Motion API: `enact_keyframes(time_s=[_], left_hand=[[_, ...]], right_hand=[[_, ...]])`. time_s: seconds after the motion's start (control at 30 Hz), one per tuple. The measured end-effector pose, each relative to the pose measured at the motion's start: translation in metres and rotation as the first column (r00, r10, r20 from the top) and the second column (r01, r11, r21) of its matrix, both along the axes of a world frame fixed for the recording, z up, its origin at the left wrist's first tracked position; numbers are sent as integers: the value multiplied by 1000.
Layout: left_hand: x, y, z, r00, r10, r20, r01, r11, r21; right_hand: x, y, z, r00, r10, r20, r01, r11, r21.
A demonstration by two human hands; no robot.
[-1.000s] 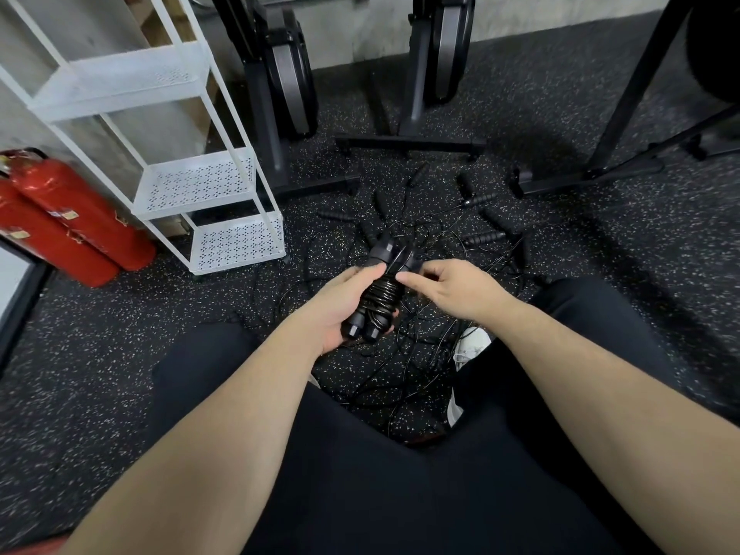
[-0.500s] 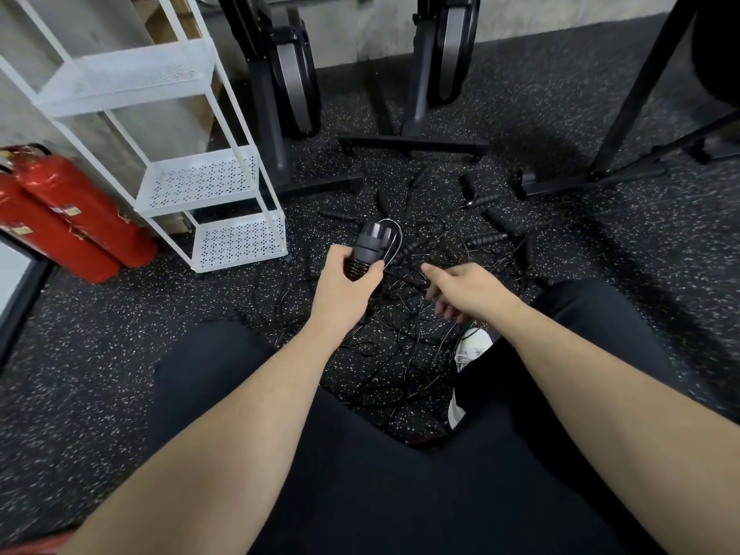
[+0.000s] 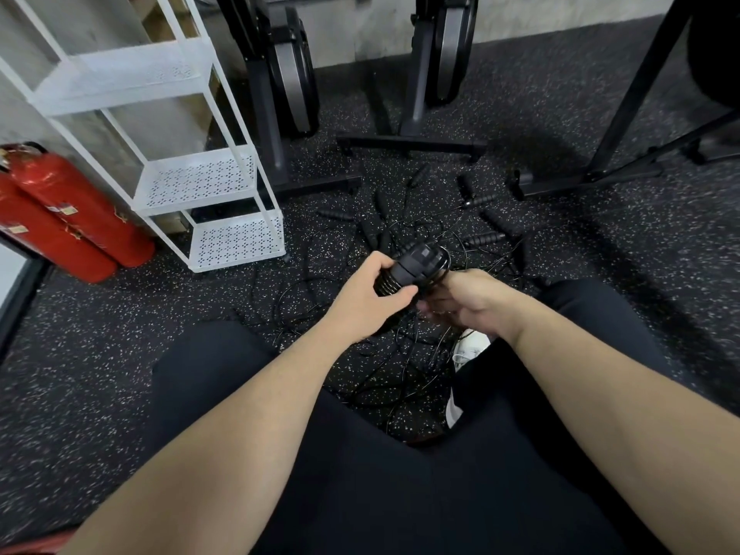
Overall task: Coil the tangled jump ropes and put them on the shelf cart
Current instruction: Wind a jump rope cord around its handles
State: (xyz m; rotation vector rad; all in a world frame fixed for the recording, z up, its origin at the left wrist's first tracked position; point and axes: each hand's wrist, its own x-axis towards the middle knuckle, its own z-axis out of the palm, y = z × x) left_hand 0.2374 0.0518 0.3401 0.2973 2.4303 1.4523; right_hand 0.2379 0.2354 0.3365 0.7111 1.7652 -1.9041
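While gripped in the left hand (image 3: 362, 302), coiled rope bundle (image 3: 412, 268) sits just right of the shelf cart (image 3: 224, 186), long axis slanting up and away from the cart's bottom tray. Left fingers curled round the paired handles with cord wound over them. Right hand (image 3: 460, 304) touching the bundle's near side, fingers curled under, apparently pinching a loose strand; hard to confirm, cord thin and dark. Left hand nearer the cart, so likely the placing hand. Cart trays open toward the bundle, no obstacle between. Remaining tangled ropes (image 3: 420, 242) spread on the floor right of the cart, beyond and beneath both hands. Snag risk: trailing strand.
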Motion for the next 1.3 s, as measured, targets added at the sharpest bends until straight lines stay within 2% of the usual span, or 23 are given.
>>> enact_keyframes(time_s=[0.1, 0.2, 0.27, 0.4, 0.67, 0.77, 0.87, 1.07, 1.2, 1.3], left_hand=[[0, -1, 0, 998, 34, 53, -37, 997, 64], [1, 0, -2, 990, 77, 116, -92, 988, 126], [1, 2, -2, 978, 120, 173, -152, 971, 185], [1, 7, 0, 908, 221, 356, -345, 875, 338], [0, 18, -3, 802, 372, 467, -575, 692, 437], [0, 19, -3, 783, 404, 474, -605, 673, 426], [1, 17, -4, 795, 417, 440, -590, 698, 405], [1, 15, -4, 813, 418, 404, -564, 737, 372], [0, 9, -4, 807, 386, 446, -554, 756, 349], [0, 5, -3, 801, 349, 486, -540, 772, 336]], right_hand=[[-3, -5, -2, 993, -116, 0, 115, 990, -85], [-4, -8, -5, 985, -169, -42, 167, 984, -60], [-4, -9, -7, 977, -176, -124, 175, 984, -18], [-6, -12, -5, 917, -100, -386, 187, 963, 195], [-8, -21, 0, 834, -259, -487, 348, 932, 100], [-7, -18, 1, 821, -92, -563, 287, 919, 270], [-2, -16, 3, 811, 79, -580, 218, 879, 424], [3, -19, 5, 763, 245, -598, 176, 811, 557], [7, -18, 6, 734, 378, -564, 80, 777, 624], [9, -17, 4, 686, 446, -575, 94, 730, 677]])
